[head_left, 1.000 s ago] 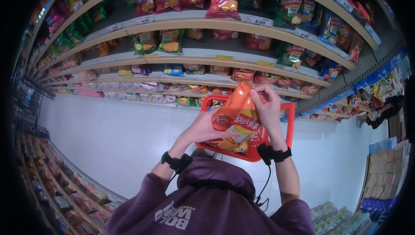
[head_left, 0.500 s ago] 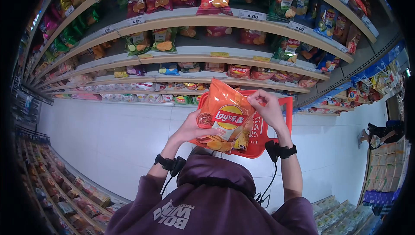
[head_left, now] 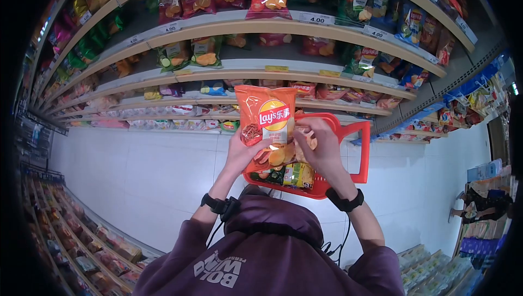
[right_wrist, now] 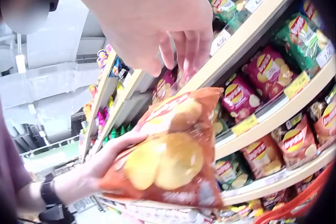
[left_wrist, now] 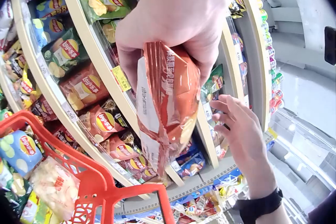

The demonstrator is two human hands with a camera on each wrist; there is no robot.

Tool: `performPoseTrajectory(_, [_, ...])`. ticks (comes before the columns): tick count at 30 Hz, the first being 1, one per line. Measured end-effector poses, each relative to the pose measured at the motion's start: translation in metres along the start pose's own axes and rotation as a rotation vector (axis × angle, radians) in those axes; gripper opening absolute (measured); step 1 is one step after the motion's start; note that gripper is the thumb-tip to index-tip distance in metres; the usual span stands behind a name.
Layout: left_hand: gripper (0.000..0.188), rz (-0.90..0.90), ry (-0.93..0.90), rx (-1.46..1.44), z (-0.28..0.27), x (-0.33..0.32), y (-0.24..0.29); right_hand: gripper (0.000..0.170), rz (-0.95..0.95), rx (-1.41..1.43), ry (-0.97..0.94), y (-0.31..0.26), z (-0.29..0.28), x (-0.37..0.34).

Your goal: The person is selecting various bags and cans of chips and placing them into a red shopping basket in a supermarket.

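Orange bag (head_left: 267,112), long axis 12–6, in grip of left hand (head_left: 242,154). Lies near, 10 o'clock from right hand (head_left: 322,148), empty, loose-fingered.

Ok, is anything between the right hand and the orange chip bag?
Nothing visible: the right hand hangs beside the orange chip bag, with an open gap between them. The left hand grips the bag's opposite side.

- Head view: black corners, shelves (head_left: 218,27) bowed by distortion
- Floor (head_left: 158,159) bright, bluish-white
- Left wrist view: pale, glaring ceiling (left_wrist: 307,90) at right
- Right wrist view: washed out, soft
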State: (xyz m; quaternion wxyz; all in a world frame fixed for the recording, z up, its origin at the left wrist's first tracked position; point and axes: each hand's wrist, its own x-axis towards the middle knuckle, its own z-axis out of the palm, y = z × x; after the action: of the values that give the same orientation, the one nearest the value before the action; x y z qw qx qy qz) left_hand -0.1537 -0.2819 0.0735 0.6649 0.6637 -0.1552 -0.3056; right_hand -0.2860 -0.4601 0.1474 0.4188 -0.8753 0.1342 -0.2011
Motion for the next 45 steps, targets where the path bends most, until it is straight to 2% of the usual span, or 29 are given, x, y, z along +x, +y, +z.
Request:
performPoseTrajectory(2, [0.056, 0.121, 0.049, 0.030, 0.003, 0.000, 0.010, 0.048, 0.067, 0.135, -0.196, 0.006, 0.026, -0.018])
performPoseTrajectory(5, [0.050, 0.322, 0.100, 0.215, 0.009, -0.006, 0.026, 0.073, -0.199, -0.100, -0.054, -0.005, 0.043, -0.028])
performPoseTrajectory(8, [0.047, 0.427, 0.043, 0.243, 0.007, -0.010, 0.034, 0.090, 0.006, 0.329, -0.042, 0.004, 0.054, -0.026])
performPoseTrajectory(9, [0.038, 0.497, 0.004, 0.170, 0.012, -0.012, 0.040, 0.089, 0.048, 0.443, -0.011, 0.006, 0.057, -0.020])
performPoseTrajectory(11, [0.032, 0.556, -0.042, 0.294, 0.016, -0.018, 0.050, 0.086, 0.263, 0.649, -0.095, 0.007, 0.043, -0.018])
performPoseTrajectory(13, [0.025, 0.589, -0.089, 0.374, 0.024, -0.026, 0.057, 0.067, 0.236, 0.814, 0.054, -0.006, 0.037, -0.013])
performPoseTrajectory(16, [0.027, 0.660, -0.093, 0.411, 0.032, -0.023, 0.050, 0.045, 0.444, 0.857, -0.027, 0.011, 0.028, -0.005])
performPoseTrajectory(17, [0.026, 0.612, -0.092, 0.394, 0.033, -0.022, 0.052, 0.030, 0.476, 0.881, 0.005, 0.013, 0.026, -0.004])
performPoseTrajectory(20, [0.035, 0.742, 0.115, 0.566, 0.026, -0.014, 0.049, 0.032, 0.504, 0.983, 0.038, 0.020, 0.022, -0.003])
performPoseTrajectory(23, [0.045, 0.431, 0.078, 0.244, 0.022, -0.012, 0.051, 0.040, 0.522, 1.109, 0.037, 0.023, 0.018, -0.004])
performPoseTrajectory(26, [0.052, -0.100, -0.287, -0.259, 0.007, -0.010, 0.056, 0.048, 0.565, 1.144, 0.003, 0.022, 0.016, -0.003])
performPoseTrajectory(27, [0.049, -0.193, -0.360, -0.298, 0.004, -0.015, 0.063, 0.048, 0.570, 1.128, -0.027, 0.027, 0.017, -0.001])
performPoseTrajectory(40, [0.058, -0.295, -0.209, -0.382, 0.003, -0.016, 0.057, 0.051, 0.541, 1.008, 0.020, 0.033, 0.033, 0.005])
performPoseTrajectory(43, [0.056, -0.285, -0.197, -0.415, 0.000, -0.012, 0.047, 0.051, 0.565, 0.862, -0.025, 0.028, 0.029, 0.006])
performPoseTrajectory(45, [0.054, -0.269, -0.197, -0.426, 0.000, -0.011, 0.046, 0.051, 0.464, 0.769, -0.012, 0.048, 0.035, 0.005])
